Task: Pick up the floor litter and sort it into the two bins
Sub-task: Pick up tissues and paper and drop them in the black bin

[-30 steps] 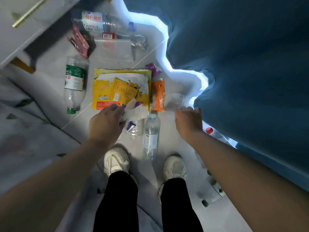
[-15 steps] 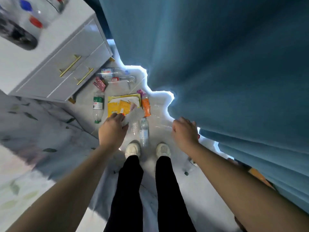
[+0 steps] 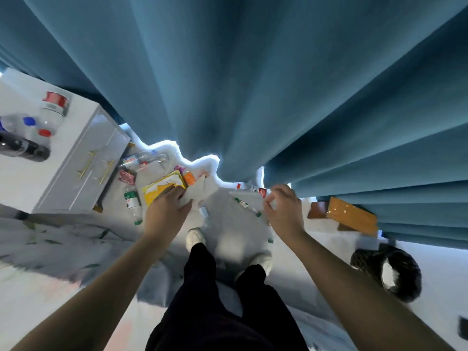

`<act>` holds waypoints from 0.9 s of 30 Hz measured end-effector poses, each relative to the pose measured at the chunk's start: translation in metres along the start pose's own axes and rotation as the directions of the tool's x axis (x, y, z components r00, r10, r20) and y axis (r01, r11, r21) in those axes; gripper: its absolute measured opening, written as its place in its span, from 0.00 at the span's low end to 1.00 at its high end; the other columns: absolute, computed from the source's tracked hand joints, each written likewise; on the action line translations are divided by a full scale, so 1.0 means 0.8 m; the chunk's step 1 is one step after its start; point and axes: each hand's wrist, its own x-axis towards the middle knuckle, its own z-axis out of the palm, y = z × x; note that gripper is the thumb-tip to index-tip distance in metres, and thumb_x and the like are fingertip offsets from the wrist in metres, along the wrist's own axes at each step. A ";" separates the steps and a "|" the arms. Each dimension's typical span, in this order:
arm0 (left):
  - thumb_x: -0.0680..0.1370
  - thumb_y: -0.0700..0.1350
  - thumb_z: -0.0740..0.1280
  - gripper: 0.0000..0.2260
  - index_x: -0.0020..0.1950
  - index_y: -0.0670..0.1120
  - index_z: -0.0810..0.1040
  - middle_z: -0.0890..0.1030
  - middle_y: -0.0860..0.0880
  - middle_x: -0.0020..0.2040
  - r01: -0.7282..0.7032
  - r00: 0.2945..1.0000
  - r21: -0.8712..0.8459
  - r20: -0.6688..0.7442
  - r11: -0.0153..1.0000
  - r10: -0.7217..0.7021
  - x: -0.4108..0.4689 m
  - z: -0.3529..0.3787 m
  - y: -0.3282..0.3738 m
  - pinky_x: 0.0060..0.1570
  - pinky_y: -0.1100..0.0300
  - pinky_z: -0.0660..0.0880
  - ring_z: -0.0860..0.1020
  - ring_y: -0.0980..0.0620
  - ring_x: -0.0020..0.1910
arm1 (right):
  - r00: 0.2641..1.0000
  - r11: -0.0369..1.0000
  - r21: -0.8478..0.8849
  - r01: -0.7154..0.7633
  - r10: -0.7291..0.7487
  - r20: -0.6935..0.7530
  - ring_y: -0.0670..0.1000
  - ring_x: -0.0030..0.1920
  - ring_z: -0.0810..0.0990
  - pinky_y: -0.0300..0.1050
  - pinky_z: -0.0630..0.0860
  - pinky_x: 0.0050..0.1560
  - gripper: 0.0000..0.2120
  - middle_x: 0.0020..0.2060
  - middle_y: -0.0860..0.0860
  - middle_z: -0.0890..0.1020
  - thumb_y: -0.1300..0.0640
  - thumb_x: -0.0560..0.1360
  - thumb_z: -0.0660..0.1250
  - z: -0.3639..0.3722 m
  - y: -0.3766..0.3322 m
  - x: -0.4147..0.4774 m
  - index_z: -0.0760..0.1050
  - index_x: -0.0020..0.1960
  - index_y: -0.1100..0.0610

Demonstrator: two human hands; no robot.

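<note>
Teal curtain (image 3: 253, 84) hangs in heavy folds across upper view. White drawer cabinet (image 3: 83, 163) with gold handles (image 3: 87, 167) at left; jars and dark bottle (image 3: 24, 148) on top. Wooden boards (image 3: 350, 217) lie at curtain foot, right. Pale leaf-print rug (image 3: 50, 247) at lower left.

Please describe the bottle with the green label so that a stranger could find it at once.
Start at the white drawer cabinet with gold handles. On the floor by its lower corner lies a clear plastic bottle beside the yellow packaging. Only this bottle has a green label and green cap.
</note>
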 end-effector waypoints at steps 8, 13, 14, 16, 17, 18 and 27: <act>0.72 0.40 0.70 0.05 0.41 0.39 0.77 0.78 0.42 0.39 -0.182 0.983 0.031 0.030 0.983 0.181 -0.028 0.046 0.120 0.36 0.54 0.70 0.76 0.39 0.39 | 0.967 0.902 0.362 -0.233 0.253 -0.008 0.54 0.37 0.78 0.49 0.74 0.38 0.05 0.34 0.56 0.80 0.63 0.74 0.65 -0.064 0.088 -0.064 0.73 0.41 0.62; 0.73 0.41 0.69 0.07 0.39 0.40 0.74 0.73 0.46 0.37 -0.243 0.969 0.008 0.039 0.970 0.242 -0.073 0.103 0.214 0.35 0.54 0.68 0.73 0.42 0.37 | 0.952 0.880 0.402 -0.252 0.300 -0.059 0.48 0.35 0.76 0.41 0.70 0.38 0.04 0.32 0.50 0.79 0.62 0.74 0.66 -0.116 0.191 -0.103 0.73 0.40 0.58; 0.73 0.42 0.69 0.06 0.40 0.41 0.74 0.74 0.47 0.37 -0.253 0.967 0.001 0.045 0.968 0.252 -0.085 0.118 0.232 0.35 0.55 0.67 0.73 0.44 0.37 | 0.949 0.876 0.408 -0.258 0.309 -0.065 0.47 0.35 0.75 0.39 0.69 0.39 0.05 0.32 0.48 0.78 0.61 0.74 0.66 -0.128 0.214 -0.112 0.73 0.40 0.57; 0.74 0.43 0.68 0.07 0.39 0.43 0.73 0.73 0.49 0.37 -0.274 0.960 -0.009 0.065 0.962 0.274 -0.111 0.148 0.268 0.35 0.56 0.65 0.73 0.45 0.37 | 0.939 0.865 0.422 -0.272 0.335 -0.081 0.44 0.35 0.73 0.31 0.67 0.35 0.05 0.33 0.45 0.77 0.60 0.75 0.66 -0.154 0.258 -0.134 0.73 0.41 0.55; 0.74 0.43 0.68 0.08 0.38 0.44 0.71 0.72 0.49 0.36 -0.283 0.956 -0.012 0.076 0.959 0.283 -0.124 0.162 0.287 0.35 0.56 0.65 0.73 0.45 0.37 | 0.932 0.860 0.429 -0.277 0.348 -0.097 0.44 0.35 0.72 0.30 0.67 0.33 0.05 0.32 0.44 0.76 0.60 0.75 0.66 -0.167 0.279 -0.146 0.73 0.41 0.55; 0.74 0.44 0.68 0.09 0.37 0.44 0.70 0.72 0.49 0.34 -0.291 0.953 -0.017 0.086 0.957 0.291 -0.137 0.175 0.305 0.34 0.55 0.66 0.73 0.44 0.36 | 0.925 0.852 0.441 -0.282 0.363 -0.111 0.43 0.34 0.72 0.29 0.67 0.33 0.06 0.32 0.43 0.75 0.61 0.75 0.67 -0.178 0.299 -0.158 0.72 0.41 0.55; 0.74 0.45 0.69 0.12 0.35 0.45 0.69 0.67 0.53 0.27 -0.434 0.877 -0.096 0.182 0.896 0.444 -0.204 0.260 0.433 0.31 0.58 0.61 0.68 0.47 0.31 | 0.819 0.735 0.564 -0.376 0.549 -0.169 0.47 0.37 0.75 0.31 0.68 0.34 0.04 0.35 0.47 0.78 0.59 0.75 0.67 -0.228 0.428 -0.258 0.74 0.43 0.57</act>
